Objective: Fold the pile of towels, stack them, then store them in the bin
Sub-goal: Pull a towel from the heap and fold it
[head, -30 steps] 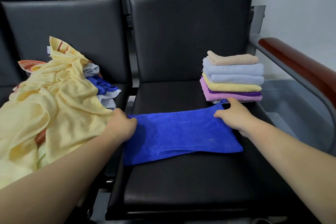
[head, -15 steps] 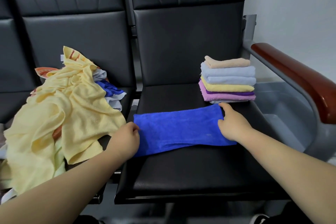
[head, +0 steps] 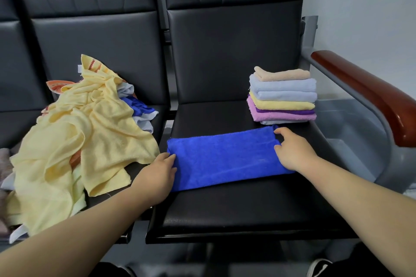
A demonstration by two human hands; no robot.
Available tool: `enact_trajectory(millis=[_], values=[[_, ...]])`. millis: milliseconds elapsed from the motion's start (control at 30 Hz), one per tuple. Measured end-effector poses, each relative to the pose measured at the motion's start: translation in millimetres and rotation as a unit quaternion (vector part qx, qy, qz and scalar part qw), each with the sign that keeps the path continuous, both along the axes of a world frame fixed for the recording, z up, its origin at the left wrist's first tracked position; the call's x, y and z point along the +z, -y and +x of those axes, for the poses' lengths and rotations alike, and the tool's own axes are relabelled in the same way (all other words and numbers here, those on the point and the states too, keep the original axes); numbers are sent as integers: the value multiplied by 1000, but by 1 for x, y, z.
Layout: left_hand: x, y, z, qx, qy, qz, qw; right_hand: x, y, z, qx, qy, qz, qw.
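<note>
The blue microfibre towel point(head: 225, 159), already doubled into a long band, lies flat across the middle of the black leather seat point(head: 236, 209). The left hand point(head: 157, 173) sits at its left short end with fingers curled toward the edge; I cannot tell whether they pinch the cloth. The right hand point(head: 290, 150) lies palm down on the right end, forefinger and thumb parted, and as far as I can see it presses the cloth and does not pinch it.

I judge the next fold brings one end over the other. The layers could slip out of line if one end lifts while the other is unpinned. The stack of folded pastel towels point(head: 282, 99) stands just behind the right hand, near the seat's right edge, so a high swing could nudge it toward the grey plastic bin point(head: 351, 137). The loose yellow terry towel point(head: 78, 137) of the unfolded pile ends just beside the left hand and could get dragged along.

The towel's left end reaches the seat's left edge, by the gap between seats. Bare seat shows in front of the towel and behind it, left of the stack. The red-brown wooden armrest point(head: 371, 96) hems in the right side above the bin.
</note>
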State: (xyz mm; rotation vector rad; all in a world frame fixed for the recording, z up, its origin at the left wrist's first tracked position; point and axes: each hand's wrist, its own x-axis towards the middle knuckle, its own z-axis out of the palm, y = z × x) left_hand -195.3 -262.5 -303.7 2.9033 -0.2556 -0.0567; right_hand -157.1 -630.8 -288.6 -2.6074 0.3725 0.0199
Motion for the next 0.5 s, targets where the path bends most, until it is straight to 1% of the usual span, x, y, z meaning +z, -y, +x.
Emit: enact_trajectory(millis=[267, 367, 500], values=[[2, -4, 5, 22, -48, 26, 998, -3, -1, -2, 34, -24, -65, 997], [7, -3, 7, 40, -53, 27, 997, 0, -2, -4, 30, -38, -90, 995], [13, 1, 12, 71, -54, 26, 996, 5, -8, -6, 27, -55, -102, 993]])
